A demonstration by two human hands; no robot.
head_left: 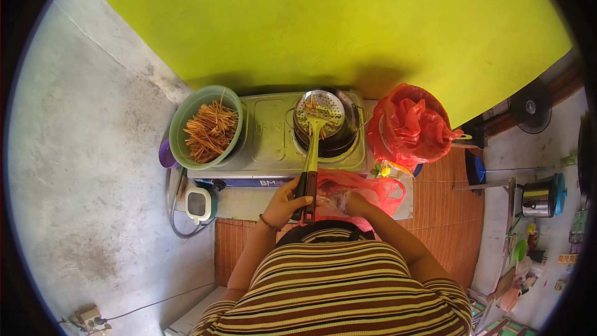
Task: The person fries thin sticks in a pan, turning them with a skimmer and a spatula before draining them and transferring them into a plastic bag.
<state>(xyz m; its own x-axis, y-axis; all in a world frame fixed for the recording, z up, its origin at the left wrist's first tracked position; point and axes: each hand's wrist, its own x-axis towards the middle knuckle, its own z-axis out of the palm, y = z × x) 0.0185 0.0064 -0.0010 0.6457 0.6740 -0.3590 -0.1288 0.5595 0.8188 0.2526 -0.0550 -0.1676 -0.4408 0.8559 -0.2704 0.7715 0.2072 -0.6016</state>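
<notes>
My left hand [283, 204] is at the dark handles of a perforated skimmer [331, 107] and a slotted spatula [316, 126], its fingers bent beside them. Both tools rest over a dark pan [339, 140] on the stove, with some brown sticks in the skimmer. My right hand [356, 204] reaches into a pink plastic bag [382, 191] at the counter's front edge, beside some clear plastic [337, 200]; its fingertips are hidden. A green basin [179, 129] on the left holds thin brown fried sticks [211, 132].
The two-burner stove [268, 130] stands against the yellow-green wall. A red plastic bag [413, 127] lines a container at its right. A white-lidded container [199, 204] sits at the front left, near a hose [176, 211]. Shelves and a fan [530, 106] are far right.
</notes>
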